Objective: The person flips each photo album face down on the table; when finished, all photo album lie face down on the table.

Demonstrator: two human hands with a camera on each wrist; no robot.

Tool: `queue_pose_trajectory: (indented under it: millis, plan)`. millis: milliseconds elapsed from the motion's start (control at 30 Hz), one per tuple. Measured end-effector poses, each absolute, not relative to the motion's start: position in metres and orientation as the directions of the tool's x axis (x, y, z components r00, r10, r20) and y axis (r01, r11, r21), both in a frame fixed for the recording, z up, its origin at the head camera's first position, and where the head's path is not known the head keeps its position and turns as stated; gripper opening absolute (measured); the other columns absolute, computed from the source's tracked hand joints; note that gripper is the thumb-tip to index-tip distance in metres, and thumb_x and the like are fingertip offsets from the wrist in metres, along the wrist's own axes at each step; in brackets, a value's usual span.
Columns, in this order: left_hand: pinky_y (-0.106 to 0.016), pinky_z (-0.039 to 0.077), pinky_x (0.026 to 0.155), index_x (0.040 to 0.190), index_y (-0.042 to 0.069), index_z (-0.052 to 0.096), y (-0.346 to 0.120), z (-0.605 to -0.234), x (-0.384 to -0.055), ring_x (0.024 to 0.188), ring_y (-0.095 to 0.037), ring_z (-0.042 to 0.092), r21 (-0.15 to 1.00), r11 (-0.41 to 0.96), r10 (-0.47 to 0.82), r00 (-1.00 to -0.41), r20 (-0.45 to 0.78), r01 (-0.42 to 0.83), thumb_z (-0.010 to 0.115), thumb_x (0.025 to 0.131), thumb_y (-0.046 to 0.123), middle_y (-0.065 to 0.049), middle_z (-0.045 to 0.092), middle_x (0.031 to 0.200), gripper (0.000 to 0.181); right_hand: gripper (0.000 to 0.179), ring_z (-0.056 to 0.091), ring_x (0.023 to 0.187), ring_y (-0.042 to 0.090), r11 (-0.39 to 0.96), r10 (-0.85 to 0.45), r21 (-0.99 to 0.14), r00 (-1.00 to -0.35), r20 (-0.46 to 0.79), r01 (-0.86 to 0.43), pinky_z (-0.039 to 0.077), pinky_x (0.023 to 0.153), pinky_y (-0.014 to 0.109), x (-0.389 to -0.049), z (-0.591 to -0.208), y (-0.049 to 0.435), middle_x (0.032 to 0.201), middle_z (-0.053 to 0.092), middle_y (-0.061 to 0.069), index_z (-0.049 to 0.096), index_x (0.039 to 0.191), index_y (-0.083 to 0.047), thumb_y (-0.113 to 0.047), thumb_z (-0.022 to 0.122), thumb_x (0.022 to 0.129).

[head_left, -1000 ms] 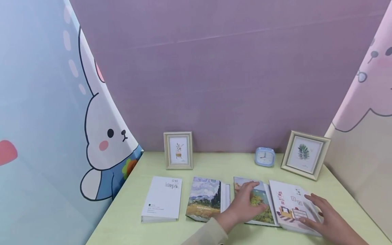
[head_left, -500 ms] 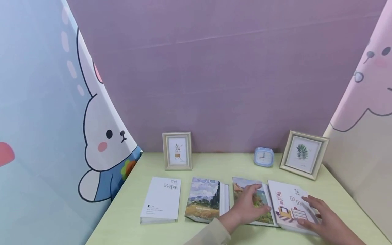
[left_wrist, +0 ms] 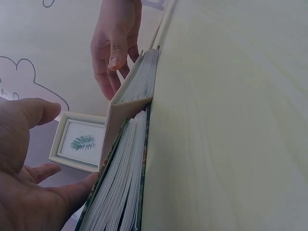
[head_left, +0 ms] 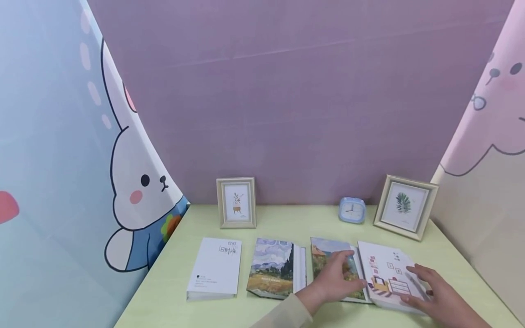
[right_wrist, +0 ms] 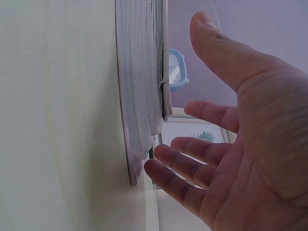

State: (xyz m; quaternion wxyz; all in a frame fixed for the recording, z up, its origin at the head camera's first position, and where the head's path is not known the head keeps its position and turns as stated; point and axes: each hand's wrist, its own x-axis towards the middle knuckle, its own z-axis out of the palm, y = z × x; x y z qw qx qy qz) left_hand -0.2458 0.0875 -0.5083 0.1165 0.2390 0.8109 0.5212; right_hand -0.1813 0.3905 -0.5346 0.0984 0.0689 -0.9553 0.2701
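My left hand (head_left: 334, 279) hovers over a photo album with a painted garden cover (head_left: 321, 251), fingers spread and thumb toward the neighbouring album. That neighbour has a white cover with a drawn room (head_left: 391, 269) and lies farthest right. Beside its right edge is my right hand (head_left: 439, 291), its fingers loosely extended. Seen from the right wrist, the fingertips (right_wrist: 163, 175) come close to the page block (right_wrist: 139, 72); contact is unclear. From the left wrist, the white album's spine edge (left_wrist: 129, 108) abuts the garden album's pages (left_wrist: 122, 178). Neither hand grips anything.
Left of these lie an album with a wheat-field painting (head_left: 270, 269) and a white album with dark lettering (head_left: 215, 269). Behind stand a plant picture frame (head_left: 219, 205), a blue alarm clock (head_left: 352, 210) and a leaf picture frame (head_left: 381, 218). A purple backdrop (head_left: 287, 114) closes off the table.
My left hand has shifted right across the garden album toward the white room album. My right hand has barely moved. The albums keep their places, with the head view drifting slightly.
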Motion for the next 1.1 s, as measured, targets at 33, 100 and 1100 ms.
queue_pose_trajectory:
  millis: [33, 100, 1100]
  plan:
    - [-0.026, 0.057, 0.094, 0.154, 0.027, 0.046, 0.088, -0.508, -0.245, 0.117, -0.017, 0.064, 0.904, 0.341, 0.510, -0.859, 0.052, 0.257, 0.083, 0.088, 0.035, 0.001, 0.051, 0.146, 0.076, 0.088, 0.058, 0.117, 0.057, 0.844, -0.075, -0.507, -0.975, 0.211, -0.175, 0.058, 0.079, 0.040, -0.181, -0.534, 0.391, 0.142, 0.045, 0.037, 0.053, 0.144, 0.004, -0.041, 0.091, 0.080]
    - [-0.025, 0.057, 0.093, 0.154, 0.029, 0.047, 0.089, -0.508, -0.244, 0.115, -0.017, 0.065, 0.911, 0.337, 0.510, -0.859, 0.037, 0.239, 0.083, 0.088, 0.035, 0.001, 0.053, 0.142, 0.075, 0.087, 0.060, 0.116, 0.055, 0.838, -0.073, -0.521, -0.979, 0.192, -0.164, 0.059, 0.078, 0.037, -0.181, -0.534, 0.393, 0.143, 0.044, 0.037, 0.052, 0.144, 0.005, -0.041, 0.091, 0.081]
    - [-0.026, 0.060, 0.082, 0.144, 0.015, 0.058, 0.108, -0.511, -0.246, 0.107, -0.007, 0.064, 0.952, 0.294, 0.550, -0.829, -0.102, 0.079, 0.080, 0.092, 0.020, 0.006, 0.068, 0.116, 0.057, 0.075, 0.063, 0.111, 0.041, 0.827, -0.073, -0.547, -0.989, 0.126, -0.131, 0.057, 0.069, 0.024, -0.179, -0.535, 0.396, 0.133, 0.058, 0.032, 0.064, 0.135, 0.002, -0.039, 0.092, 0.079]
